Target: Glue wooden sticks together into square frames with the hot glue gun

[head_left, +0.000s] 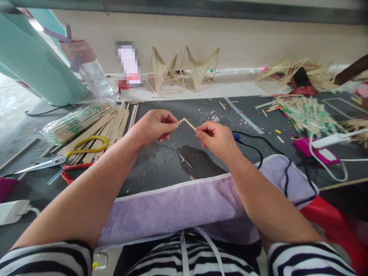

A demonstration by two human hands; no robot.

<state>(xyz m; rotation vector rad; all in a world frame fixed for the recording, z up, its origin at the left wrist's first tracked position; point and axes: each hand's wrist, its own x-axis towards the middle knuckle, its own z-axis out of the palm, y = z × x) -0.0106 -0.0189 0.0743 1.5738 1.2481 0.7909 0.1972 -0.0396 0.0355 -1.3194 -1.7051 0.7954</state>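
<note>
In front of me, over the dark table top, my left hand [158, 124] and my right hand [217, 138] each pinch one end of a small wooden stick piece [189, 124]. It forms a bent corner with its peak between the hands. I cannot tell whether it is one snapped stick or two pieces joined. Beneath lie wood scraps [184, 159] and a dark shadow. Left of my left hand, loose wooden sticks [119, 122] spread out beside a plastic-wrapped bundle of sticks [77, 120]. Yellow-handled scissors [86, 145] rest on the sticks.
Stick frameworks [198, 69] stand along the back ledge, near a water bottle [92, 69]. A clear strip [244, 115] lies behind my right hand. Wrapped sticks [307, 115], a pink-and-white device [322, 149] and a black cable [267, 142] are at right. A purple towel [178, 211] covers the front edge.
</note>
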